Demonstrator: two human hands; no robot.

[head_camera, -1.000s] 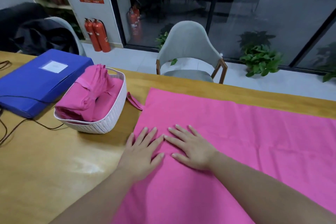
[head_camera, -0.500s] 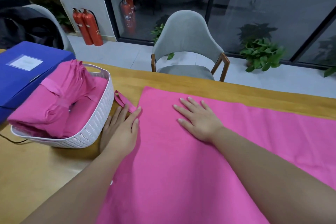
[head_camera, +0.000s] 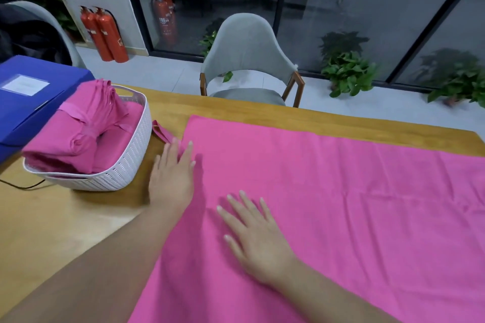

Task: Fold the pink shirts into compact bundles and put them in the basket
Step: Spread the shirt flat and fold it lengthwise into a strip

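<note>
The pink shirt (head_camera: pixel 328 204) lies spread flat on the wooden table (head_camera: pixel 52 231), covering most of its right portion. Both hands rest on the shirt's left part with straight fingers; neither hand grasps the fabric.

The left hand (head_camera: pixel 172 176) lies palm down along the shirt's left edge, partly on the fabric and partly on the bare table, fingers extended and close together, pointing away from the person. Its fingertips reach a narrow pink strap (head_camera: pixel 160 134) that projects from the shirt's left edge toward the basket.

The right hand (head_camera: pixel 258 236) lies palm down on the shirt, nearer to the person than the left hand, fingers straight and slightly spread, pointing away and to the left. The two hands are near each other but apart.

The white woven basket (head_camera: pixel 126 165) stands on the table just beside the left hand. It holds folded pink bundles (head_camera: pixel 84 136); the top bundle rises above the rim and overhangs it on the left.

A blue box (head_camera: pixel 29 97) lies on the table behind the basket, at the left. A grey chair (head_camera: pixel 246 57) stands beyond the table's far edge.
</note>
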